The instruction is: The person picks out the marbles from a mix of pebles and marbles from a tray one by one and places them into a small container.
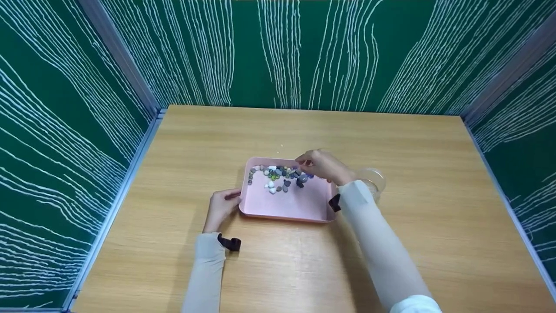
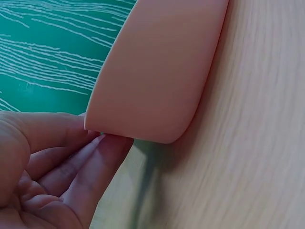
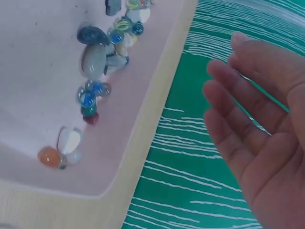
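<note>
A pink tray point(image 1: 295, 208) lies on the table, holding glass marbles point(image 3: 86, 98) and pebbles point(image 1: 272, 190) spread mostly along its far side. At the tray's left end, my left hand point(image 1: 221, 208) pinches its wall; the left wrist view has the thumb at the rim and the fingers point(image 2: 102, 167) against the outside. My right hand point(image 1: 323, 165) is over the far right edge of the tray. Its fingers point(image 3: 228, 102) are loosely bent in the right wrist view, with nothing visible between them. An orange stone point(image 3: 49, 156) lies in one tray corner.
Right of the tray stands a clear round container point(image 1: 377, 176), partly behind my right forearm. Tiny shiny specks point(image 1: 281, 145) dot the wooden table point(image 1: 208, 139) beyond the tray. Green panels with white lines point(image 1: 278, 52) enclose the table's back and sides.
</note>
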The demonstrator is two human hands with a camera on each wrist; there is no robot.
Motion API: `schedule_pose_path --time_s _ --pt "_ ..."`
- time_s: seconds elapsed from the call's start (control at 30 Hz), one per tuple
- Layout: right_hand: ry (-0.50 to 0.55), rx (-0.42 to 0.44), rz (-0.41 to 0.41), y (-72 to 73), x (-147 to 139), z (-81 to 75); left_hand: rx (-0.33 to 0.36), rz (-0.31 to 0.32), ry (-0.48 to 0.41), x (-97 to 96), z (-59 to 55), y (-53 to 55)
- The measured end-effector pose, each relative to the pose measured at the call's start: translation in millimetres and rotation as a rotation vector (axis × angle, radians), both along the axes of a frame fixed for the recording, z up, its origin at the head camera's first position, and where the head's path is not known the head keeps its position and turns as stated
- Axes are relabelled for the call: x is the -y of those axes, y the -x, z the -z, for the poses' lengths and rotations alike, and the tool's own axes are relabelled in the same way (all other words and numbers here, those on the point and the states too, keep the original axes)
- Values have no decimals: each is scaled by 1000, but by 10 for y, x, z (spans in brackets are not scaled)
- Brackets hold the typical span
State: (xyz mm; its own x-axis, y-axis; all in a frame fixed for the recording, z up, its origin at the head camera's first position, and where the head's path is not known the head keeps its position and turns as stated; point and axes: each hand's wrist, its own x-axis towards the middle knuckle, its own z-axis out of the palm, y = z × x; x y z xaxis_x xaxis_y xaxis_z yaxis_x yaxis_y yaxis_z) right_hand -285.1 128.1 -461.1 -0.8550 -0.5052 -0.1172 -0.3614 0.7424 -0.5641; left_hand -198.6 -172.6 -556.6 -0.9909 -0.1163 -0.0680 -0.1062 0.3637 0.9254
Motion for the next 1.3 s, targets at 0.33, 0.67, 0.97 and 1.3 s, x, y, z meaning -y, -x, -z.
schedule_pose_path --time_s 0.33,0.67,0.97,1.3 --pt "6 -28 -21 122 160 176 20 -12 6 -3 4 2" --pt "-14 4 -13 215 227 342 47 -20 -23 6 41 12" --pt "-122 16 27 229 263 456 75 -50 -48 4 40 -10" --pt "-58 -63 -79 262 272 567 53 -49 -20 -11 41 -1"
